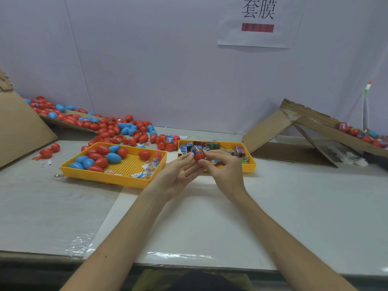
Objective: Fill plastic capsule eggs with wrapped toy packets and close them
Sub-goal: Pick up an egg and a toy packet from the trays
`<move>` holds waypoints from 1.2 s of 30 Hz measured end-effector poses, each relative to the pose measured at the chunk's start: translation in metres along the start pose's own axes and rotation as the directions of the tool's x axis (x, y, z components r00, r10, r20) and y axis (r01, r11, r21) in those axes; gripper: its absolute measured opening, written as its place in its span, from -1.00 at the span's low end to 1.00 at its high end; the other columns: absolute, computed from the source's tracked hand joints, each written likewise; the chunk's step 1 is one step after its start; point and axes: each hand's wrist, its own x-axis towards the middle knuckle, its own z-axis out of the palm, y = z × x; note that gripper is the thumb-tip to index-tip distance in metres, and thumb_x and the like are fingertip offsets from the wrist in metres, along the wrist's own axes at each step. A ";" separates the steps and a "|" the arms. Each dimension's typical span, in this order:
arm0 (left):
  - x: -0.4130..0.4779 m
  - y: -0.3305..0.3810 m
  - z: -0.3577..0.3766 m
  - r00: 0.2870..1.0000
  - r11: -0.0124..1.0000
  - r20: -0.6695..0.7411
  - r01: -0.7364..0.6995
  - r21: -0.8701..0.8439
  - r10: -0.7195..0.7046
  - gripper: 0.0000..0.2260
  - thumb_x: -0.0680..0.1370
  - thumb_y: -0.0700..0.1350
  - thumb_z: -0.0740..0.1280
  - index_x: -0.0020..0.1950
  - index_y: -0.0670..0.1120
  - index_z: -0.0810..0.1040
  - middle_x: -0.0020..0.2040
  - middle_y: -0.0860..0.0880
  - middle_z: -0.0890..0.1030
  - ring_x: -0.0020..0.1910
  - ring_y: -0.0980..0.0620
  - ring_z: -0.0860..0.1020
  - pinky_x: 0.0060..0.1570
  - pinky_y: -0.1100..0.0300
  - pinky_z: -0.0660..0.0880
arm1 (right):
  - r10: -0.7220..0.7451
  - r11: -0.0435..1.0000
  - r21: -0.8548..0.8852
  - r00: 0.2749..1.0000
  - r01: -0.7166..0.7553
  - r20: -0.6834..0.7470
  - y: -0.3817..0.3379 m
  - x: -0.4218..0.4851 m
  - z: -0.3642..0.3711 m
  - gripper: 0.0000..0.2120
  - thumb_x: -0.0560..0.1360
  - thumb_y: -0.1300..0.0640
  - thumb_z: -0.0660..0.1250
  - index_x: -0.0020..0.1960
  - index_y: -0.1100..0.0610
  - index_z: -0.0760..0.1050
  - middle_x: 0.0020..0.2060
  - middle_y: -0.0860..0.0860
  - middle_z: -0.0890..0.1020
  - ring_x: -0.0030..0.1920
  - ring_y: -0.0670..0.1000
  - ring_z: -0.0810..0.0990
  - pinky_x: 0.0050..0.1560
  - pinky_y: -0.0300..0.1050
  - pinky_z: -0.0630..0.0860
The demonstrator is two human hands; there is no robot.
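- The person holds a red plastic capsule egg (199,156) in the air above the near rim of the right-hand yellow plastic tray (251,167), which sits toward the far edge of the tabletop (210,217), near its middle.
- The right hand (225,168) has its fingers curled, with thumb and forefinger pinching the egg from the right side.
- The left hand (179,172) lies palm-up with its fingers almost straight. Its thumb tip rests against the egg's left side, and it seems to steady the egg more than grip it.
- A blue-and-orange printed wrapped packet (196,148) sits at the top of the egg. Whether it is partly inside an open half or lying over the shell cannot be told.
- The step in hand looks like the filling of this egg, with the packet being seated before closing.
- The next move probably calls for the packet to be pushed fully below the rim. A matching half must then be pressed on squarely until it snaps shut, with no wrapper caught in the seam.
- The right-hand tray holds more printed packets (239,151).
- The left-hand yellow plastic tray (105,179) stands just beside it and carries loose red and blue eggs (100,157).
- A large scatter of red and blue eggs (117,127) spreads toward the far left corner.
- A brown cardboard ramp (310,122) leans at the far right edge, with a few eggs lying along it.
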 end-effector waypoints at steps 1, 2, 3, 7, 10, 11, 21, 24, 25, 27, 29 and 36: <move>0.000 0.000 0.000 1.000 1.000 -0.004 -0.002 0.002 0.002 -0.65 0.55 -0.19 0.41 0.31 -0.25 0.53 0.22 -0.25 0.65 0.17 -0.12 0.67 0.11 0.08 0.64 | 0.000 1.000 0.002 1.000 0.000 -0.005 0.001 0.000 0.000 -0.76 0.40 0.21 0.57 0.07 0.16 0.71 -0.09 -0.21 0.67 -0.01 -0.26 0.63 -0.13 -0.40 0.46; 0.000 0.000 0.000 1.000 1.000 -0.007 -0.003 0.002 0.003 -0.62 0.52 -0.19 0.42 0.32 -0.25 0.53 0.23 -0.25 0.65 0.18 -0.13 0.66 0.11 0.08 0.64 | 0.003 1.000 0.007 1.000 -0.003 -0.010 0.002 0.000 0.000 -0.74 0.39 0.22 0.58 0.07 0.18 0.71 -0.09 -0.21 0.66 -0.01 -0.28 0.62 -0.13 -0.42 0.46; 0.000 0.000 0.000 1.000 1.000 -0.009 -0.004 0.000 0.004 -0.61 0.50 -0.19 0.43 0.32 -0.25 0.53 0.23 -0.25 0.65 0.18 -0.13 0.66 0.11 0.08 0.64 | 0.005 1.000 0.010 1.000 -0.005 -0.013 0.002 0.000 0.000 -0.73 0.39 0.23 0.58 0.08 0.19 0.71 -0.09 -0.21 0.66 -0.01 -0.29 0.62 -0.12 -0.42 0.46; 0.001 -0.001 0.000 1.000 1.000 -0.005 -0.007 -0.006 0.007 -0.62 0.48 -0.20 0.44 0.28 -0.25 0.55 0.20 -0.23 0.67 0.16 -0.11 0.68 0.08 0.10 0.65 | -0.002 1.000 0.024 1.000 0.002 -0.026 0.004 0.000 0.001 -0.72 0.38 0.24 0.58 0.08 0.23 0.70 -0.09 -0.17 0.67 -0.01 -0.28 0.62 -0.11 -0.43 0.47; 0.001 0.000 0.000 1.000 1.000 -0.002 -0.009 -0.006 0.009 -0.62 0.48 -0.20 0.43 0.28 -0.25 0.55 0.19 -0.22 0.67 0.15 -0.09 0.68 0.09 0.11 0.64 | -0.010 1.000 0.029 1.000 0.011 -0.029 0.005 0.000 0.001 -0.72 0.38 0.25 0.58 0.07 0.24 0.70 -0.10 -0.20 0.66 -0.03 -0.31 0.62 -0.08 -0.41 0.49; 0.001 0.000 0.000 1.000 1.000 -0.002 -0.008 -0.004 0.008 -0.61 0.48 -0.20 0.44 0.29 -0.25 0.54 0.19 -0.22 0.67 0.15 -0.10 0.68 0.10 0.11 0.64 | -0.012 1.000 0.026 1.000 0.013 -0.028 0.005 0.000 0.000 -0.72 0.38 0.25 0.58 0.07 0.24 0.70 -0.11 -0.20 0.66 -0.04 -0.31 0.62 -0.06 -0.39 0.50; 0.002 -0.002 0.001 0.999 1.000 -0.028 -0.021 -0.013 0.021 -0.76 0.54 -0.23 0.41 0.20 -0.24 0.59 0.18 -0.23 0.67 0.15 -0.12 0.68 0.03 0.11 0.66 | -0.084 0.996 -0.025 0.996 0.083 -0.043 -0.003 -0.002 0.002 -0.62 0.42 0.24 0.56 0.22 0.10 0.65 0.01 -0.02 0.66 -0.09 -0.16 0.66 -0.13 -0.36 0.53; 0.001 -0.002 0.001 0.999 0.999 -0.036 -0.034 -0.014 0.033 -0.72 0.52 -0.22 0.43 0.22 -0.22 0.59 0.21 -0.24 0.66 0.18 -0.13 0.67 0.06 0.10 0.65 | -0.186 0.976 -0.116 0.982 0.187 0.013 -0.003 -0.002 0.001 -0.60 0.44 0.25 0.54 0.27 0.12 0.62 0.04 0.00 0.64 -0.08 -0.11 0.64 -0.10 -0.30 0.54; 0.001 -0.002 0.001 0.999 0.999 -0.027 -0.034 -0.009 0.034 -0.70 0.54 -0.21 0.42 0.26 -0.22 0.57 0.23 -0.24 0.65 0.20 -0.13 0.66 0.09 0.10 0.64 | -0.219 0.963 -0.154 0.975 0.222 0.038 -0.002 -0.003 0.001 -0.60 0.44 0.25 0.54 0.26 0.12 0.63 0.04 0.00 0.64 -0.07 -0.12 0.62 -0.08 -0.34 0.50; 0.001 -0.002 0.000 1.000 1.000 0.000 -0.030 0.008 0.030 -0.67 0.57 -0.19 0.40 0.32 -0.23 0.54 0.26 -0.24 0.63 0.24 -0.13 0.64 0.14 0.09 0.62 | -0.253 0.945 -0.202 0.966 0.258 0.054 -0.001 -0.004 0.001 -0.61 0.44 0.26 0.53 0.25 0.13 0.64 0.05 0.00 0.63 -0.03 -0.13 0.59 -0.03 -0.42 0.45; 0.000 -0.002 0.000 1.000 1.000 0.021 -0.021 0.011 0.021 -0.66 0.57 -0.18 0.41 0.32 -0.23 0.54 0.25 -0.23 0.64 0.24 -0.12 0.64 0.14 0.09 0.62 | -0.273 0.938 -0.212 0.961 0.275 0.039 0.000 -0.003 0.001 -0.63 0.45 0.29 0.51 0.25 0.15 0.64 0.05 0.02 0.63 0.03 -0.11 0.58 0.08 -0.40 0.45; -0.001 -0.002 0.002 1.000 1.000 -0.006 -0.015 0.013 0.015 -0.66 0.51 -0.21 0.44 0.27 -0.23 0.57 0.23 -0.21 0.65 0.20 -0.10 0.66 0.12 0.11 0.63 | -0.321 0.930 -0.192 0.947 0.314 -0.005 0.003 -0.003 0.001 -0.70 0.45 0.29 0.51 0.18 0.19 0.67 0.00 0.04 0.67 0.03 -0.02 0.63 0.07 -0.26 0.55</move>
